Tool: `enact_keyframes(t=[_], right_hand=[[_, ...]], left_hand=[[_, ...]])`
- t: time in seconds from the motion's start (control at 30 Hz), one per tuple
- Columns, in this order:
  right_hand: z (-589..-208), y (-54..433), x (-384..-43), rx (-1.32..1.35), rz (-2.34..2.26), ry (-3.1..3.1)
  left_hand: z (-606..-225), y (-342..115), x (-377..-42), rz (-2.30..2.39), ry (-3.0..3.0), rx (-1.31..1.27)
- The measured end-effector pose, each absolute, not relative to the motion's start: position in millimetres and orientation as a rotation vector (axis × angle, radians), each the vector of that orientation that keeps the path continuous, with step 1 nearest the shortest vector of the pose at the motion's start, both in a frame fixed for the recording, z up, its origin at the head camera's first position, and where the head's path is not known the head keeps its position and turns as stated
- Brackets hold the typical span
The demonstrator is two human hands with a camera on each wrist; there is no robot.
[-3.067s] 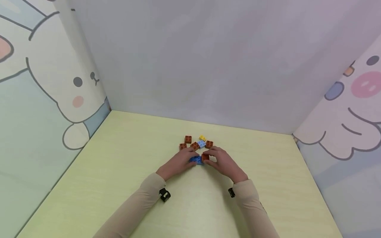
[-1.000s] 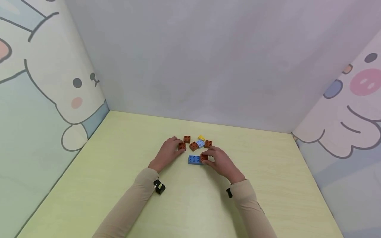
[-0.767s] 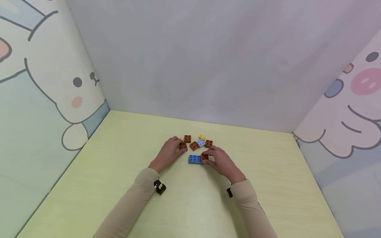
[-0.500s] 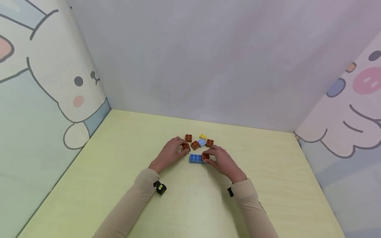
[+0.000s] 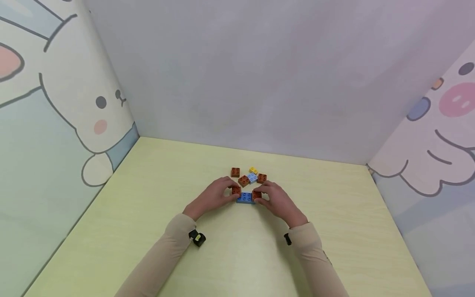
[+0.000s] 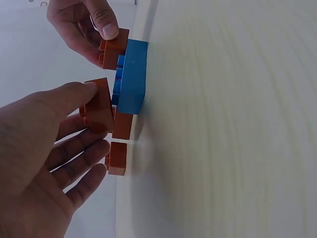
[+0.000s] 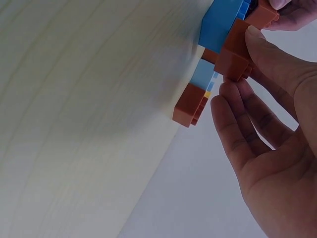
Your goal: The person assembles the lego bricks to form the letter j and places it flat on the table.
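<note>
Left hand [image 5: 214, 195]: fingers pinching left red-brown brick [image 5: 236, 191] by left end of blue brick [image 5: 245, 199], contact unclear. Right hand [image 5: 277, 202]: fingers pinching right red-brown brick [image 5: 257, 195] on its right end. Blue brick on surface [image 5: 237, 255].

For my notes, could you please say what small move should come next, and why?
Perhaps the left hand should level and lower its brown brick onto the blue brick: it looks tilted and not seated, while the right hand holds another brown brick opposite.
</note>
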State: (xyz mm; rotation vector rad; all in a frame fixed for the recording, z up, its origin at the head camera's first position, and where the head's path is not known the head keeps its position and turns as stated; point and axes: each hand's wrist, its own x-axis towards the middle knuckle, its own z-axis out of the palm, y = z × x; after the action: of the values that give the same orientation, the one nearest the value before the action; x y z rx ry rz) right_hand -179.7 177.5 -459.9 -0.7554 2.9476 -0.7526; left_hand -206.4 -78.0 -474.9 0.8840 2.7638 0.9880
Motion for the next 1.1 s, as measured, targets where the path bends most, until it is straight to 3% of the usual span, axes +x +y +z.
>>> enact_keyframes(t=[1.1], right_hand=[[-463.1, 179.3, -183.2, -0.738, -0.783, 2.926]], left_hand=[[-475.8, -69.7, -208.0, 0.823, 2.772, 0.978]])
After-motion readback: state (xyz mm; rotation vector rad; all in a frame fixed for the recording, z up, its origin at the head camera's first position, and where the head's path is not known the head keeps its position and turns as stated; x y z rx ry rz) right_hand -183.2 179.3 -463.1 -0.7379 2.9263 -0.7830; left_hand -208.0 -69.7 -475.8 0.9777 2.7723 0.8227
